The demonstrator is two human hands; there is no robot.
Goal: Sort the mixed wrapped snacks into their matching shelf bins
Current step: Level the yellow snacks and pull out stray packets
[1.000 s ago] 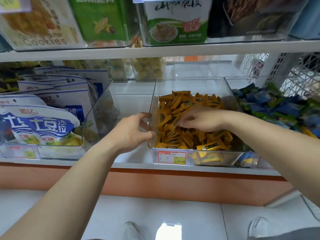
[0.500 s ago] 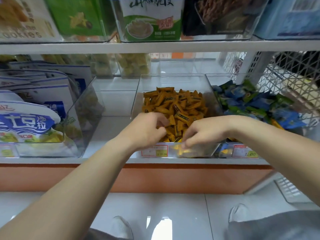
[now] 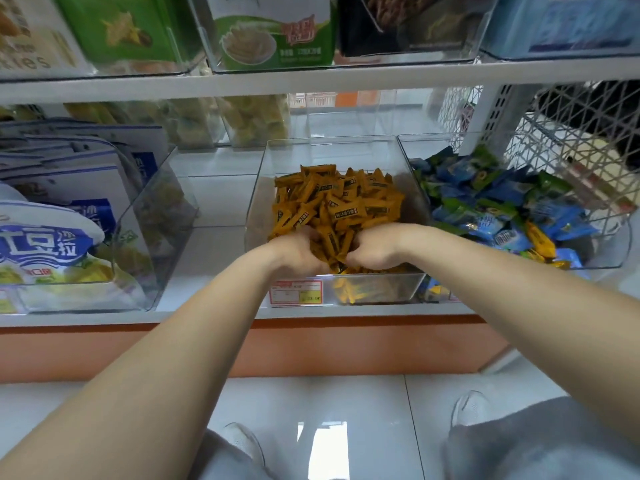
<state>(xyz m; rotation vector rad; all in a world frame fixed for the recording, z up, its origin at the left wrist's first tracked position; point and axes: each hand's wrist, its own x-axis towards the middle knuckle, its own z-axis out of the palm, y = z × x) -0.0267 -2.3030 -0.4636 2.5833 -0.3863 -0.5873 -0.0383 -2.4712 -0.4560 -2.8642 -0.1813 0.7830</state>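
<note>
A clear plastic bin (image 3: 258,188) on the lower shelf holds a heap of orange wrapped snacks (image 3: 341,202). Both my hands are plunged into the near end of that heap. My left hand (image 3: 299,252) has its fingers curled into the orange wrappers, and my right hand (image 3: 375,247) does the same close beside it; the fingertips of both are buried. To the right stands another clear bin (image 3: 620,244) filled with blue and green wrapped snacks (image 3: 491,202), with a few orange ones (image 3: 540,239) mixed in near its front.
A clear bin (image 3: 162,188) of white and blue bags stands at the left, with a bare shelf gap between it and the orange bin. A red price tag (image 3: 296,293) sits on the bin front. Boxed snacks fill the upper shelf (image 3: 311,79). A white wire basket (image 3: 568,133) is at the right.
My left hand has come off the bin's left wall and gone into the orange heap. My right hand has slid back to the near end, so both hands now dig together.
</note>
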